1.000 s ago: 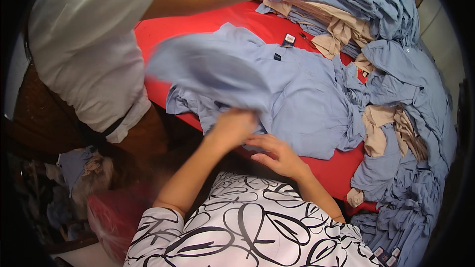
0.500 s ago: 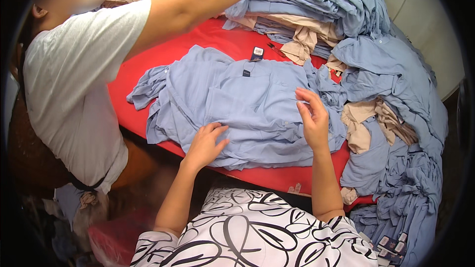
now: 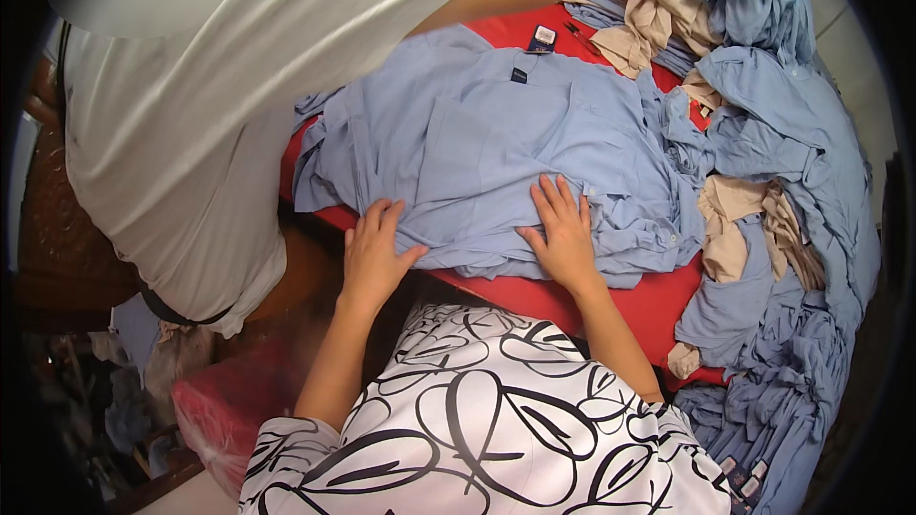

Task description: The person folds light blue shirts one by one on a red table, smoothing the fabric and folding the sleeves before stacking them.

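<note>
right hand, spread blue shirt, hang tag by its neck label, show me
Right hand (image 3: pixel 566 246), head view: back of hand.
Blue shirt (image 3: pixel 482 148), head view: middle of cloth.
Hang tag (image 3: pixel 545 36), head view: white patch.

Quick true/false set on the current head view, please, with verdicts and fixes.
1. The left grip rests at the blue shirt's near edge. True.
2. A hang tag lies beyond the shirt's dark label. True.
3. The right grip pinches the hang tag. False: it lies spread on the shirt.
4. The table surface is green. False: it is red.
5. Beige cloth lies right of the shirt. True.
</note>
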The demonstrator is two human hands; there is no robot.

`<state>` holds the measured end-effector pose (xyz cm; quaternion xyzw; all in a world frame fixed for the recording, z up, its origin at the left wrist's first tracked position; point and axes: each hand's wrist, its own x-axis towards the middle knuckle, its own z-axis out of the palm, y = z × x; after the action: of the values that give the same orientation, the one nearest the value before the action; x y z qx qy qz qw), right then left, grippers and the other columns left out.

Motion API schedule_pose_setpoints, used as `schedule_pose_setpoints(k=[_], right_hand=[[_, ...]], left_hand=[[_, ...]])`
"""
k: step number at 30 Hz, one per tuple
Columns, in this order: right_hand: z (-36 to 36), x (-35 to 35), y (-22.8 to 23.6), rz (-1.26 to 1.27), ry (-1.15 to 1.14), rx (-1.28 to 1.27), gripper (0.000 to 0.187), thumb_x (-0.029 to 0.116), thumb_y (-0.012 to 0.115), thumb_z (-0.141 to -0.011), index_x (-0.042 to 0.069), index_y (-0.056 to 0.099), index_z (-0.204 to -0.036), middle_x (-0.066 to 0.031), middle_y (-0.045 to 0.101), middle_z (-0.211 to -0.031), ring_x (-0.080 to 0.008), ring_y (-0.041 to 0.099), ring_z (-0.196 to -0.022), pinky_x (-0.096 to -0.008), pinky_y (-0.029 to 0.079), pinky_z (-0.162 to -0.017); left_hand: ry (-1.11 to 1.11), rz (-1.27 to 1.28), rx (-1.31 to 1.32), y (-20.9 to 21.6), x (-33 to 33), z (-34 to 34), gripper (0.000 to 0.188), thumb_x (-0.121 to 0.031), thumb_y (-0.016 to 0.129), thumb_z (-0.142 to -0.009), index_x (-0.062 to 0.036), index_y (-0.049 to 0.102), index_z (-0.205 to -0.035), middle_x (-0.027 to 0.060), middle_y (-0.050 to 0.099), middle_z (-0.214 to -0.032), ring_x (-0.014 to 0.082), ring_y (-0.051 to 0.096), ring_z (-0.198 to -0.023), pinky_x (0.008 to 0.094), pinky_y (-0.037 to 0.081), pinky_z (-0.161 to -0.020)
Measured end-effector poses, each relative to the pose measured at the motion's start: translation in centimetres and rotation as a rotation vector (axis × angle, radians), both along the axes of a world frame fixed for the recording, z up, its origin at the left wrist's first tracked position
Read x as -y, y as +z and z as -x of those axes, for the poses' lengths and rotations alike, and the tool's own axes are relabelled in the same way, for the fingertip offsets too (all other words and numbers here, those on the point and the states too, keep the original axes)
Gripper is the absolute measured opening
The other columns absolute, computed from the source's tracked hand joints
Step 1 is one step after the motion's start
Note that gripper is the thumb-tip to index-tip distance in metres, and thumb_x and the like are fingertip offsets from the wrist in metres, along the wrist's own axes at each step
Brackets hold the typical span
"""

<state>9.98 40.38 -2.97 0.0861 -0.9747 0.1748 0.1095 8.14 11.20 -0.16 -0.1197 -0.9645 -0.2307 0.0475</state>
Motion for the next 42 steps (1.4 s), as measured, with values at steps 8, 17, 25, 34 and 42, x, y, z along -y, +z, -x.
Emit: schedule_pose_setpoints(k=[8, 17, 25, 34, 42], right_hand=[[-4.3, -4.9, 6.7, -0.053, -0.275, -0.104, 0.054, 0.016, 0.075, -0.077, 0.006, 0.057, -0.127, -0.0170, 0.054, -0.129, -0.0361, 0.050, -0.118, -0.0495, 0.038, -0.099], [-4.1, -11.8, 4.4, 0.110, -0.449, 0.052, 0.026, 0.009, 0.074, -0.076, 0.004, 0.057, -0.096, -0.0168, 0.060, -0.096, -0.0389, 0.060, -0.089, -0.0441, 0.047, -0.076], [-4.5, -13.2, 4.8, 0.300, -0.578, 0.209, 0.021, 0.005, 0.071, -0.076, -0.001, 0.057, -0.090, -0.0171, 0.061, -0.081, -0.0308, 0.059, -0.075, -0.0379, 0.046, -0.071], [3.3, -8.7, 15.9, 1.175, 0.023, -0.483, 0.026, 0.002, 0.062, -0.091, -0.001, 0.060, -0.117, -0.0057, 0.065, -0.111, -0.0141, 0.060, -0.099, -0.0252, 0.045, -0.091], [-1.3, -20.7, 5.3, 0.337, -0.638, -0.084, 0.029, 0.018, 0.069, -0.085, 0.002, 0.067, -0.109, -0.0132, 0.066, -0.113, -0.0247, 0.061, -0.100, -0.0345, 0.046, -0.088]], left_hand=[[-0.211, -0.090, -0.067, 1.4, -1.4, -1.7, 0.046, -0.019, 0.077, -0.075, -0.0066, 0.060, -0.117, 0.0108, 0.059, -0.116, 0.0301, 0.054, -0.110, 0.0416, 0.038, -0.092], [-0.499, -0.107, -0.036, 1.0, -2.2, -1.0, 0.024, -0.012, 0.074, -0.076, -0.0065, 0.067, -0.099, 0.0055, 0.061, -0.094, 0.0263, 0.057, -0.092, 0.0393, 0.040, -0.086], [-0.448, -0.227, -0.113, -0.6, -0.5, -3.7, 0.016, -0.009, 0.074, -0.077, -0.0082, 0.070, -0.092, 0.0058, 0.061, -0.090, 0.0258, 0.058, -0.088, 0.0377, 0.044, -0.078], [0.232, -0.694, -0.421, 5.1, 3.2, 5.0, 0.011, -0.009, 0.061, -0.095, 0.0010, 0.057, -0.094, 0.0051, 0.059, -0.090, 0.0149, 0.053, -0.087, 0.0279, 0.043, -0.083], [0.238, -0.681, -0.501, 7.2, 2.9, 5.9, 0.010, -0.007, 0.063, -0.095, 0.0019, 0.059, -0.094, 0.0050, 0.061, -0.090, 0.0121, 0.054, -0.084, 0.0253, 0.045, -0.077]])
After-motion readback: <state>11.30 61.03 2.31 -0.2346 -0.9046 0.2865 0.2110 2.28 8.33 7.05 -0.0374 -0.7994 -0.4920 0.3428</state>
